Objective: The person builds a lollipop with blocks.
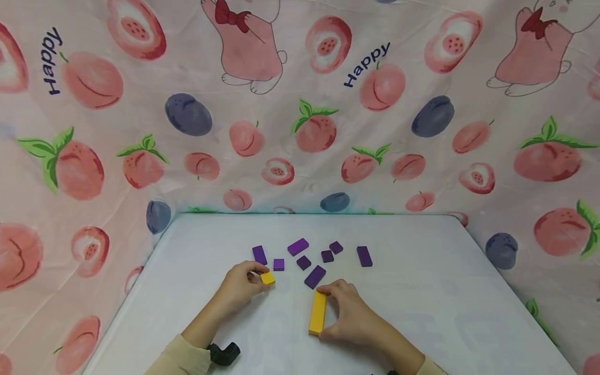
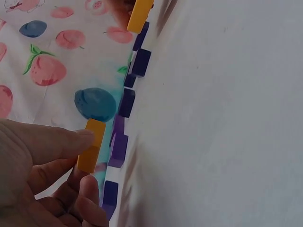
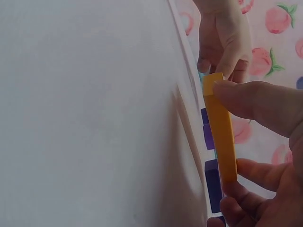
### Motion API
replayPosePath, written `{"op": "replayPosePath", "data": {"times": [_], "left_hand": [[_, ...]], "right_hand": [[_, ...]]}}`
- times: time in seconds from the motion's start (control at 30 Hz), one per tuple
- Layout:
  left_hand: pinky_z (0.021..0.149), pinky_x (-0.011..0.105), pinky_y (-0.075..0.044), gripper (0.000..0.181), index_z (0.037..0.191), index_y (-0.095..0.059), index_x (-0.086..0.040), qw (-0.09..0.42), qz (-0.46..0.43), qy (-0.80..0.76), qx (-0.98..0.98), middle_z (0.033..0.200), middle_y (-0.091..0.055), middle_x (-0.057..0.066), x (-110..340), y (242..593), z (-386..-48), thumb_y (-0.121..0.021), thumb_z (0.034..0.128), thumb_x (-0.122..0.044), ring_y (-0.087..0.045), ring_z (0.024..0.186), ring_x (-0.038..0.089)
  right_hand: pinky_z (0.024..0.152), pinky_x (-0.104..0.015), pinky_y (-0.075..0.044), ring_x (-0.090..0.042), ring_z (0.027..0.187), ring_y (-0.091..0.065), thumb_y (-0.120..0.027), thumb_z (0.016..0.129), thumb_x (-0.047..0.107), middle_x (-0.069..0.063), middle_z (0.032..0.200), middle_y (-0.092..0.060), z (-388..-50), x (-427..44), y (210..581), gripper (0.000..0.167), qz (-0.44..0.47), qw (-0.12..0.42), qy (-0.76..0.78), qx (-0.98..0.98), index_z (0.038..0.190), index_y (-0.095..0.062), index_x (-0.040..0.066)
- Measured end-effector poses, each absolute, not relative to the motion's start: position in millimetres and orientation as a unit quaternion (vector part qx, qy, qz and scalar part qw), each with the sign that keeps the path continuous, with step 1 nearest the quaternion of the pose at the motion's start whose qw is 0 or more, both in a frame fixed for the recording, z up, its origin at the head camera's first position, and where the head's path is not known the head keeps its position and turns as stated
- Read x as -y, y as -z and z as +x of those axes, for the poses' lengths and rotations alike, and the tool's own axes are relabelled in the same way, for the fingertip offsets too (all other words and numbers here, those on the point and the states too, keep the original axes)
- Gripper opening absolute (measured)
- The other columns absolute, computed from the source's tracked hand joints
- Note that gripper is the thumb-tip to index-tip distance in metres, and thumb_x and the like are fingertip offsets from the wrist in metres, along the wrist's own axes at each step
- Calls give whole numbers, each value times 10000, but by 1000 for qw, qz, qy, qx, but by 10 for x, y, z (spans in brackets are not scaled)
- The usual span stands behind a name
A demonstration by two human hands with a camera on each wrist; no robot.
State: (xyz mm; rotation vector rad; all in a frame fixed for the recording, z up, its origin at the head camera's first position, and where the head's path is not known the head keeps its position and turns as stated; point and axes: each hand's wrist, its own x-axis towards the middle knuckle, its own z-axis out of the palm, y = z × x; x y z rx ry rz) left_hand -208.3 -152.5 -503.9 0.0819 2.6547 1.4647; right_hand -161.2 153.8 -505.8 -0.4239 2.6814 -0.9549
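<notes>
Your right hand (image 1: pixel 350 315): thumb on the near end of the long yellow block (image 1: pixel 317 312), fingertips at its far end, pinching it lengthwise, gap between palm and block. Your left hand (image 1: pixel 241 286): thumb and fingers pinching the small yellow block (image 1: pixel 267 278), left of the long yellow block and a bit farther out. Can't tell if either block touches the white table (image 1: pixel 445 291).

Purple pieces, all beyond the long yellow block. Just off its far end, you've got a slanted purple oblong (image 1: pixel 315 277). Past that, slightly left, a dark purple cube (image 1: pixel 303 262); slightly right, a second purple cube (image 1: pixel 327 256), with a third purple cube (image 1: pixel 336 247) just beside it. Farther out and left of the long yellow block, a brighter purple oblong (image 1: pixel 298 247). More to its left, a light purple cube (image 1: pixel 278 264), then a leftmost purple oblong (image 1: pixel 259 255) close to your left fingers. Well right of it, a rightmost purple oblong (image 1: pixel 364 256).

Your beige left sleeve (image 1: pixel 183 357) is left of and nearer than the long yellow block, black device (image 1: pixel 225 354) at that wrist. Far beyond the block and to both sides: pink fruit-print cloth (image 1: pixel 290 192).
</notes>
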Motion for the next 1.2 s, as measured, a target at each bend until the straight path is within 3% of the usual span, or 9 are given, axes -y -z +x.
{"op": "replayPosePath", "data": {"times": [0.4, 0.67, 0.93, 1.2], "left_hand": [[688, 252, -500, 293, 1166, -767, -167, 81, 58, -454, -886, 1103, -700, 14, 1353, 5100, -2059, -855, 893, -109, -573, 857, 184], [680, 248, -494, 277, 1146, -776, -177, 95, 94, -445, -886, 1149, -713, 13, 1250, 5172, -2048, -844, 887, -105, -568, 796, 171], [621, 246, -458, 285, 1160, -783, -177, 116, 104, -438, -885, 1089, -719, 8, 1157, 5180, -2043, -853, 888, -127, -546, 716, 166], [689, 256, -469, 274, 1151, -790, -196, 117, 112, -421, -892, 1139, -726, -9, 1111, 5190, -2064, -856, 895, -127, -552, 781, 170]], "right_hand": [[1160, -540, -491, -210, 1292, -474, -999, 667, 391, 46, 1386, -549, -1549, -1473, 5059, 877, -171, 153, 322, -918, 1446, -624, 240], [1143, -532, -506, -195, 1251, -472, -1005, 674, 431, 60, 1359, -556, -1527, -1438, 5077, 879, -181, 169, 307, -919, 1447, -628, 251], [1116, -471, -508, -152, 1219, -464, -997, 682, 464, 102, 1352, -556, -1507, -1421, 5100, 873, -198, 166, 287, -923, 1453, -622, 300], [1071, -422, -506, -139, 1189, -455, -991, 673, 484, 122, 1346, -552, -1477, -1422, 5079, 885, -207, 166, 281, -922, 1463, -621, 335]]}}
